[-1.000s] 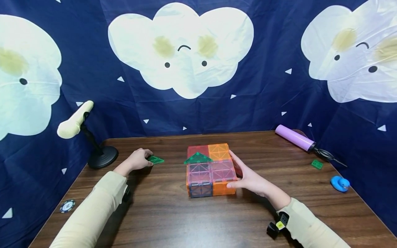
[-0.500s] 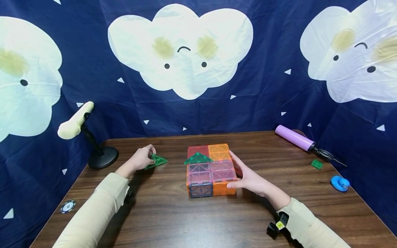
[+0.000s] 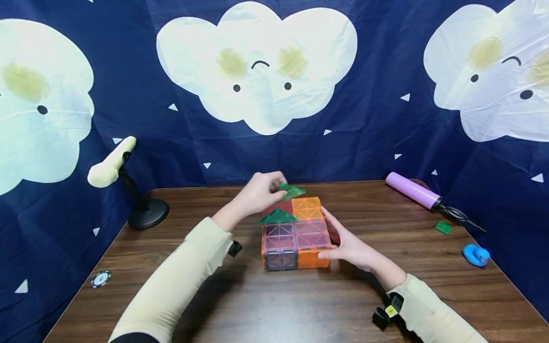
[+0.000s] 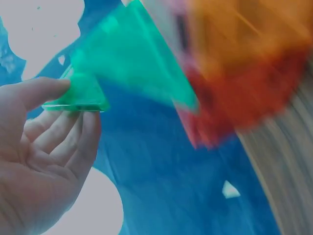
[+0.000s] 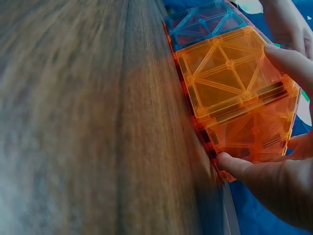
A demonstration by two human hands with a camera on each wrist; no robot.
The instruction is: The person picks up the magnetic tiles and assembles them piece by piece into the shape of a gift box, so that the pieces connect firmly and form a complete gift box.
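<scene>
A low box of translucent magnetic tiles [image 3: 312, 234] stands mid-table. Pink and orange tiles show on top, with dark blue and orange tiles on the front. One green triangular tile [image 3: 278, 217] stands up from the box's top left. Just behind it, above the back of the box, my left hand [image 3: 256, 193] pinches a second green triangular tile [image 3: 293, 191] between thumb and fingers, as the left wrist view also shows. My right hand [image 3: 350, 248] grips the box's right side, thumb at the front corner; its fingers are partly hidden behind the orange tiles [image 5: 227, 73].
On the left are a black stand [image 3: 147, 213] with a cream cover on its arm and a poker chip [image 3: 101, 279]. To the right lie a purple pump [image 3: 412, 190], a green brick [image 3: 443, 228] and a blue duck [image 3: 475, 255]. A cloud-print curtain hangs behind the table.
My left hand has lifted the second green triangular tile off the left of the table and carried it right, to above the box's back. My right hand has stayed on the box.
</scene>
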